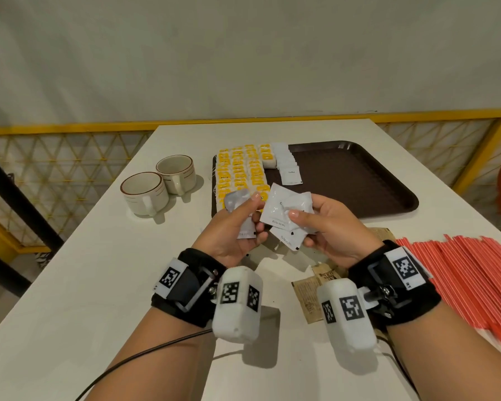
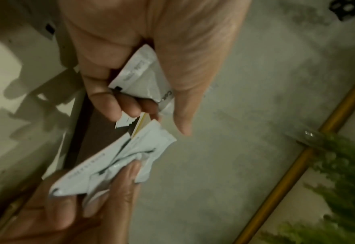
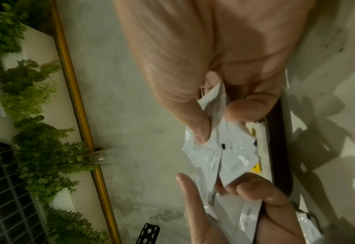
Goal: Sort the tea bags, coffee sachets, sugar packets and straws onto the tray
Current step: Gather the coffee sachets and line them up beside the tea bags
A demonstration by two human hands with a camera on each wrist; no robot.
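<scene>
1. The left hand (image 1: 232,227) and right hand (image 1: 327,227) each pinch white coffee sachets (image 1: 287,211), thumbs on top, above the counter (image 1: 99,270).
2. The sachets look light, thin, slick and crinkly; pinching the flat edges should hold best.
3. Beyond: the tray (image 1: 359,175) with yellow tea bags (image 1: 240,172); red straws (image 1: 469,282) to the right.

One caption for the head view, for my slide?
Both hands, left hand and right hand, hold white coffee sachets above the tray.

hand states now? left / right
Left hand: gripping white coffee sachets.
Right hand: gripping a fanned bunch of white sachets.
</scene>
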